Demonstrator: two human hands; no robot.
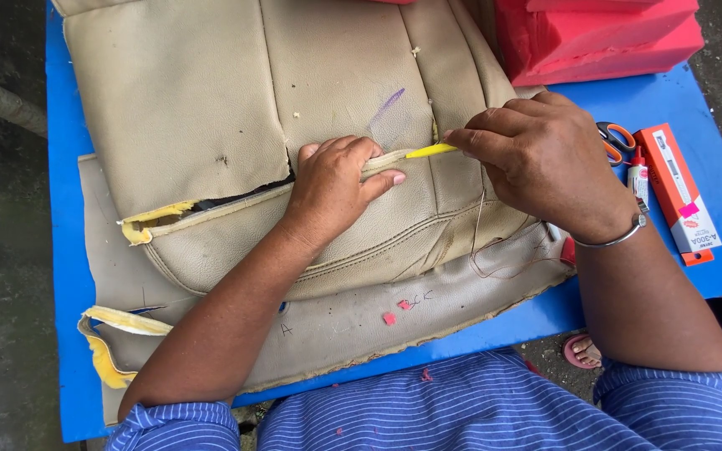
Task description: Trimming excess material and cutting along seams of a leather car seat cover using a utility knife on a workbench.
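Seat cover point(211, 108), beige leather-like, lies spread over most of the blue desk point(64, 250), reaching from its far edge almost to its near edge. Left hand point(332, 188) rests on the cover near its middle, fingers curled over a raised seam edge and pressing it down, thumb extended along the seam. Right hand point(545, 159), just beside it toward the right edge, has fingertips pinched together on a thin yellow strip point(429, 150) at the same seam. A thread point(503, 267) hangs loose below the right hand, over the cover's lower flap. Seam gapes open left of the left hand; yellow foam point(156, 215) shows there. Scissors point(616, 140) with orange handles, a small glue tube point(638, 177) and an orange box point(678, 192) lie near the right edge. Red foam block point(595, 38) sits at the far right corner.
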